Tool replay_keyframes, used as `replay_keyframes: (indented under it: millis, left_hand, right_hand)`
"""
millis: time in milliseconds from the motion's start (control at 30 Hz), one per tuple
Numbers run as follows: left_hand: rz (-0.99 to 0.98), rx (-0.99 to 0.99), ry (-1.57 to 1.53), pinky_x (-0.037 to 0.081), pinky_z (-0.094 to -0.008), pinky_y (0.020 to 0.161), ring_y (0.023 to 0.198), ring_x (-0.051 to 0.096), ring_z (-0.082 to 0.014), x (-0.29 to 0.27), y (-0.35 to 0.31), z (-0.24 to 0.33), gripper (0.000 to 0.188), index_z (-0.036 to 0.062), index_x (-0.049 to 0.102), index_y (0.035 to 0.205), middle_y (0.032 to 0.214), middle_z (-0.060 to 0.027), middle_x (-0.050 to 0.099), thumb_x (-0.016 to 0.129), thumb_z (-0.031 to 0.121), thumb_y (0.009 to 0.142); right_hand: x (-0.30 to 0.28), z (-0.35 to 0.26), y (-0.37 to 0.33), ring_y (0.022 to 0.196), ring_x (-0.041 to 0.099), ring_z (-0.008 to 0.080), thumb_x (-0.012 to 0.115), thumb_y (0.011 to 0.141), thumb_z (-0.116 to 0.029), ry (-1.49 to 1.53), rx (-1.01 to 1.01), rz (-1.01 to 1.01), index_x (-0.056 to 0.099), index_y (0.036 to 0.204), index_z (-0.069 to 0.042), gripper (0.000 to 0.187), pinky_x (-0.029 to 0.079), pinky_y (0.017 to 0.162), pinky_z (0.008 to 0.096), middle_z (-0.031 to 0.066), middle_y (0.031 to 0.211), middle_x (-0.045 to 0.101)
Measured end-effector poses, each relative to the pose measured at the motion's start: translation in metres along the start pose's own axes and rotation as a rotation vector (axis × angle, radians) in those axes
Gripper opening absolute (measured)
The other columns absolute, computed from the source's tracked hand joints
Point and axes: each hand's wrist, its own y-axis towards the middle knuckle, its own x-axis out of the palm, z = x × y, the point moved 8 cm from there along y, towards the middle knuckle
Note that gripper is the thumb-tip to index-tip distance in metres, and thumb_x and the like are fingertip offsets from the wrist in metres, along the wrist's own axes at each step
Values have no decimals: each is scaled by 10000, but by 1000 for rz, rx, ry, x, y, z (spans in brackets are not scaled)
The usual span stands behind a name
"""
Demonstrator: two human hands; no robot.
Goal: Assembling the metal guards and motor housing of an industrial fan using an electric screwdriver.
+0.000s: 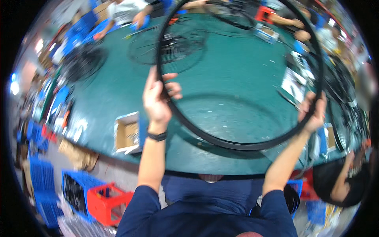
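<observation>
A large black ring [237,145] is held up over the green table [233,85], tilted toward me; its exact kind is unclear. My left hand [158,100] grips the ring's left side, with the fingers reaching through to the inside. On the lower right side, my right hand [314,113] is closed around it. Within the ring's outline the tabletop shows through, with the ring's soft shadow on it. The ring's top runs out of the picture.
Round wire fan guards [169,43] lie at the back. A dark wire bundle [83,61] sits at far left. An open box of small parts [127,135] stands near the front edge. Papers [293,83] lie right. A red stool [106,201] stands lower left. Several co-workers sit around the table.
</observation>
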Motion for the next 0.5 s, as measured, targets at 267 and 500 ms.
replay_keyframes:
  millis: [267, 500]
  left_hand:
    - [-74, 14, -109, 526, -343, 566, 765, 612, -296, -9, -6, 5, 493, 75, 308, 1394, 1152, -254, 539, 404, 178, 921]
    - [-141, -10, -246, 551, -381, 636, 788, 630, -309, -4, 2, 2, 640, 15, 287, 1424, 1178, -281, 539, 370, 101, 795]
  right_hand:
    - [38, -10, -4, 647, 401, 137, 378, 992, -244, 280, -11, -304, 437, 1280, 22, 396, 354, 552, 269, 143, 952, 498]
    - [37, -17, -1, 668, 383, 145, 473, 961, -270, 278, -25, -242, 484, 1175, 35, 374, 332, 587, 274, 136, 958, 512]
